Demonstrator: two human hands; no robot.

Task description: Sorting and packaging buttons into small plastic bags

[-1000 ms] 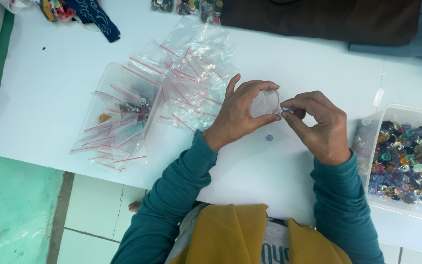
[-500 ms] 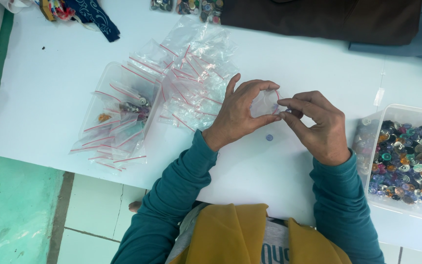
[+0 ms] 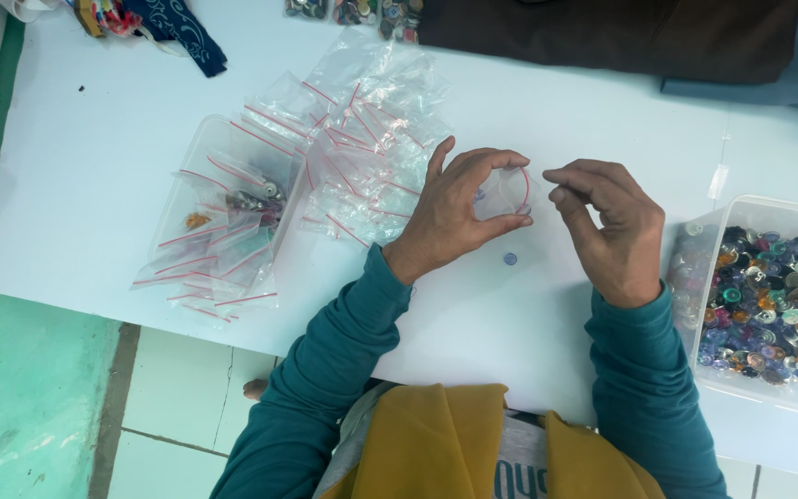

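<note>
The left hand (image 3: 450, 217) pinches a small clear bag (image 3: 502, 192) above the table (image 3: 94, 166), light, limp and slippery, best held at its red-striped mouth, while the right hand (image 3: 613, 226) hovers beside it, fingers loosely curled and empty.

Both forearms reach forward, elbows bent. The left hand (image 3: 454, 217) curls, thumb and fingers pinched together; the right hand (image 3: 611, 226) hovers beside it, fingers loosely bent, apart.

white tabletop (image 3: 94, 185); clear bags (image 3: 362, 148) with red strips; multicoloured buttons (image 3: 768, 296); one blue button (image 3: 510, 259); teal sleeves (image 3: 325, 370).
</note>
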